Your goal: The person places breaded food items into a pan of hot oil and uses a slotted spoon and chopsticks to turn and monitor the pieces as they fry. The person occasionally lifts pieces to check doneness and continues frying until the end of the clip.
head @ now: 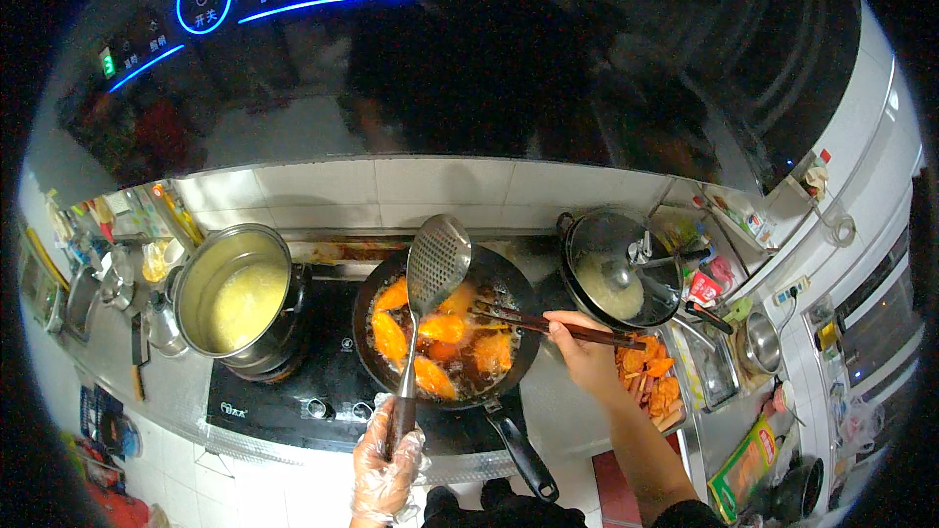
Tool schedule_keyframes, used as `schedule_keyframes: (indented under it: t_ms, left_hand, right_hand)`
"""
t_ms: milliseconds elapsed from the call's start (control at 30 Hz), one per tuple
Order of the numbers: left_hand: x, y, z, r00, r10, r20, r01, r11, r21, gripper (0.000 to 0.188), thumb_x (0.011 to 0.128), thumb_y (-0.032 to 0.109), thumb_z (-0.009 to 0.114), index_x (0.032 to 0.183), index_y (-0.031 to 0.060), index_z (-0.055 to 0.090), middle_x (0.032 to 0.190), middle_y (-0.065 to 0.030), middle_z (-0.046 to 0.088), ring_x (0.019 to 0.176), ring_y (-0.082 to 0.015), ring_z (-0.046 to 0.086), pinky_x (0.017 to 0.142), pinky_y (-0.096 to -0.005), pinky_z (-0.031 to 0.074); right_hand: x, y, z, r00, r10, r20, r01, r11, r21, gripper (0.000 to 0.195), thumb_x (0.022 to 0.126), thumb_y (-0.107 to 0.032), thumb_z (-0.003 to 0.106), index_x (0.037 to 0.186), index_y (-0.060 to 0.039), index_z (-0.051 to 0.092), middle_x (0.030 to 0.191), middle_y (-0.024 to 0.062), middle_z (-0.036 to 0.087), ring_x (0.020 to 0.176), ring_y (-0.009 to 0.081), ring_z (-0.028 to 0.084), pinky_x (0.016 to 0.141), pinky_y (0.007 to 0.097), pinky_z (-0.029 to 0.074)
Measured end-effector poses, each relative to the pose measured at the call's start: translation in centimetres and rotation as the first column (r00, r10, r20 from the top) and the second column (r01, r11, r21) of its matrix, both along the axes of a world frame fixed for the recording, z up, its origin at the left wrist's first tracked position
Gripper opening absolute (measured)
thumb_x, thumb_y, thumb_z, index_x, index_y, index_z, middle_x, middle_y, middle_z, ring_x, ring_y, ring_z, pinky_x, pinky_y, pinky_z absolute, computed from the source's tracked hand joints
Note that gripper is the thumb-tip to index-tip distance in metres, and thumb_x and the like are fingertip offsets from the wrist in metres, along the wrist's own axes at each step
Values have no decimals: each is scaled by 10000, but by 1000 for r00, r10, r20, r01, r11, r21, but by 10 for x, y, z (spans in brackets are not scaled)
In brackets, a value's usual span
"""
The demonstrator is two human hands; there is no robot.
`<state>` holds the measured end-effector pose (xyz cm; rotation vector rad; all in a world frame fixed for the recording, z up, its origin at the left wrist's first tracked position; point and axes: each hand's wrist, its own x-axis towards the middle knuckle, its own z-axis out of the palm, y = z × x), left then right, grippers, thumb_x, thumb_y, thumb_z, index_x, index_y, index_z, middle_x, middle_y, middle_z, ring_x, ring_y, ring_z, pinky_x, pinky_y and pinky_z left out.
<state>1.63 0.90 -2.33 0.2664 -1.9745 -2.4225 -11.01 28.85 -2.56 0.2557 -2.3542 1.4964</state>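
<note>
My left hand (387, 458), in a clear plastic glove, grips the dark handle of a perforated metal skimmer (439, 260). The skimmer's head is raised over a black frying pan (532, 363) on the hob. Orange-coated pieces of food (389, 337) lie in bubbling oil in the pan. My bare right hand (583, 352) holds dark chopsticks (532, 321), their tips over the pan's right half, close to the food; whether they grip a piece is unclear. The pan's black handle (522, 455) points towards me.
A steel pot (192, 308) with yellowish contents stands left. A lidded black pan (576, 286) is at the back right. A tray of orange food (656, 389) lies beside my right forearm, near a food packet (744, 466). A cleaver (138, 356) rests far left. The range hood (469, 88) overhangs the hob.
</note>
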Motion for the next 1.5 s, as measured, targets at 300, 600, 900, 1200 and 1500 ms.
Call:
schedule_keyframes:
  t_ms: [300,600,900,1200,1500]
  left_hand:
    - [-1,-3,-1,1000,0,-8,1,999,39,570,863,66,588,1381,3,358,791,-22,556,516,-44,428,429,-191,349]
    - [-2,-4,-3,1000,30,9,-30,999,35,560,868,53,580,1385,31,367,815,-32,568,516,-42,434,427,-185,350]
    - [-4,-4,4,1000,25,19,-26,999,35,534,871,59,584,1368,29,391,814,-21,563,522,-40,439,428,-183,348]
    - [-5,-3,2,999,44,20,-45,999,29,535,865,64,599,1358,17,396,784,-12,555,513,-42,444,420,-188,350]
    - [-3,-4,3,999,44,17,-44,999,6,532,870,78,600,1356,11,395,812,-27,574,519,-41,446,422,-183,352]
  right_hand:
    - [-39,-20,-22,1000,14,5,-14,996,-91,140,863,-94,625,965,-6,662,888,92,668,767,166,625,676,279,496]
    - [-49,-45,-27,996,46,-76,-43,998,46,106,839,-78,626,913,-15,667,876,136,670,792,255,655,704,319,515]
    - [-60,-46,-22,983,57,-175,-51,998,43,143,877,-70,609,988,3,661,881,74,650,753,132,613,668,248,480]
    - [-52,-42,-13,982,47,-183,-39,998,50,160,883,-83,607,1008,3,657,887,78,654,768,134,614,690,249,482]
    - [-52,-61,-15,982,176,-69,-177,984,-13,164,892,-98,606,1017,-5,657,906,74,654,789,133,610,696,255,481]
